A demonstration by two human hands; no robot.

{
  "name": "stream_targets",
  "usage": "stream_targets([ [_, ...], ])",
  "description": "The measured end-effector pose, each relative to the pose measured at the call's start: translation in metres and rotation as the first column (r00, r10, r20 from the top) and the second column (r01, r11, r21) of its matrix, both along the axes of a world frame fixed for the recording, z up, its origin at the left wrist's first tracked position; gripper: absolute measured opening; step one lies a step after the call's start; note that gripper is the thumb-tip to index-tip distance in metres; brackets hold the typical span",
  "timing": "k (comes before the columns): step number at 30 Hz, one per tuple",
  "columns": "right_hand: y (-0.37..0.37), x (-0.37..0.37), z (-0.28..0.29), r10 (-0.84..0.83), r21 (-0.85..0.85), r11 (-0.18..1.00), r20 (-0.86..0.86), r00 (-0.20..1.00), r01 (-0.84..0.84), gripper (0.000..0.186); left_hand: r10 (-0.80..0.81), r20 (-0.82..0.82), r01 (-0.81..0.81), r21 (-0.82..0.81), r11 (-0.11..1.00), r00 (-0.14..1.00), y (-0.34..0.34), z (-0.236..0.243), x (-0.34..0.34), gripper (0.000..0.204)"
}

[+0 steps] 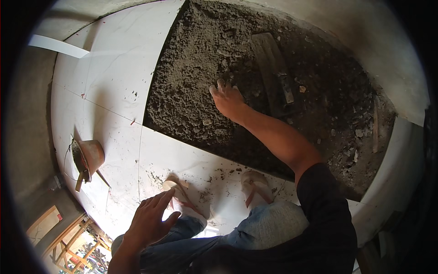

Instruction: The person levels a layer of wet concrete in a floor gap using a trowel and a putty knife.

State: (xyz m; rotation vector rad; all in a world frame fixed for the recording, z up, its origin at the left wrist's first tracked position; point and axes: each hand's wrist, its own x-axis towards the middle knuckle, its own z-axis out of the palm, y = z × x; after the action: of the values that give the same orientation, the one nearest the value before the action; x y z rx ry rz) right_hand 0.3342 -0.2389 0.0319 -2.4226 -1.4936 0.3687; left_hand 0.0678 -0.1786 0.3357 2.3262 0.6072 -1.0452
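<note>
Dark, crumbly mortar (pixel 178 86) covers the untiled patch of floor beside white marble-look tiles (pixel 112 59). My right hand (pixel 225 98) reaches over the mortar with fingers bent and apart, nothing visible in them; whether the fingertips touch the surface is hard to tell. Just to its right lies a long mortar-coated float (pixel 262 52), its handle pointing toward me. My left hand (pixel 150 214) is open, hovering low above the tiles near my sandalled foot (pixel 180 196).
A terracotta-coloured bucket (pixel 91 155) stands on the left tiles, among small red spacers (pixel 132 122). A white strip (pixel 59 44) juts from the upper-left edge. Rough walls (pixel 374 55) border the patch, with a thin wooden piece (pixel 376 123) at right. A wooden frame (pixel 66 249) is at lower left.
</note>
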Motion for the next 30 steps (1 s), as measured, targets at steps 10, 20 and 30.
stream_targets([
  [10, 0.013, 0.002, 0.015, 0.137, -0.129, 0.980, -0.136, 0.981, -0.155, 0.030, -0.068, -0.137, 0.063, -0.045, 0.997, 0.988, -0.006, 0.002, -0.014, 0.062],
  [20, 0.022, -0.007, -0.004, -0.065, -0.110, 0.992, -0.041, 0.997, 0.060, 0.026, -0.080, -0.082, 0.078, -0.027, 0.997, 0.993, -0.007, 0.005, -0.016, 0.066],
  [30, 0.015, 0.012, -0.001, -0.112, -0.073, 0.993, -0.340, 0.934, 0.093, 0.032, -0.074, -0.061, 0.073, -0.019, 0.997, 0.995, -0.008, 0.006, -0.014, 0.063],
])
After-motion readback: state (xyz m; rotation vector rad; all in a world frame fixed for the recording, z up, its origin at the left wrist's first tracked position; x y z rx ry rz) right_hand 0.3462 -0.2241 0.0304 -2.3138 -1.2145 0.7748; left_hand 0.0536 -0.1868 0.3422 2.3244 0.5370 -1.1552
